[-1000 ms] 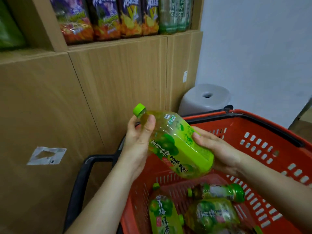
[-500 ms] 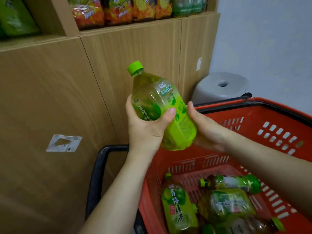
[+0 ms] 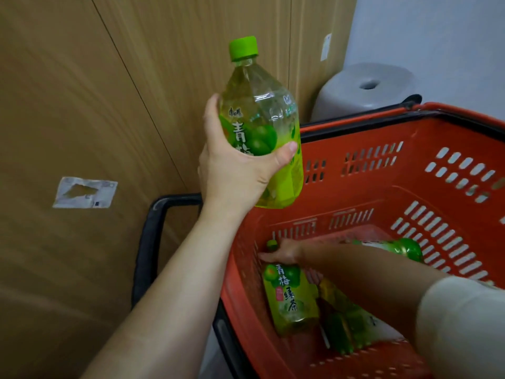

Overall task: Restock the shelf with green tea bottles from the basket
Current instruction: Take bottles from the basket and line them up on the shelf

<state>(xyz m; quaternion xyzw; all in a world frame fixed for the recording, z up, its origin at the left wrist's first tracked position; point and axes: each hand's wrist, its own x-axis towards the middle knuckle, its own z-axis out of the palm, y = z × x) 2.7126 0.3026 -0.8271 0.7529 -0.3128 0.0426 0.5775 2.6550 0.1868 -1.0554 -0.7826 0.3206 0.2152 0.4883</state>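
Observation:
My left hand (image 3: pixel 235 170) grips a large green tea bottle (image 3: pixel 262 124) with a green cap, held upright above the near left corner of the red basket (image 3: pixel 410 170). My right hand (image 3: pixel 284 253) reaches down into the basket and rests on the neck end of a second green tea bottle (image 3: pixel 292 296) lying on the basket floor; whether the fingers close around it is unclear. More green bottles (image 3: pixel 347 324) lie beside it, and another bottle (image 3: pixel 404 248) shows behind my right forearm. The shelf is out of view.
Wooden cabinet panels (image 3: pixel 95 105) fill the left and back, with a torn white sticker (image 3: pixel 84 192). The basket's black handle (image 3: pixel 153 228) stands by the cabinet. A grey plastic stool (image 3: pixel 366 88) sits behind the basket against a pale wall.
My right hand let go of the held bottle and dropped into the basket onto another bottle. The left hand turned its bottle upright. The view tilted down, losing the shelf.

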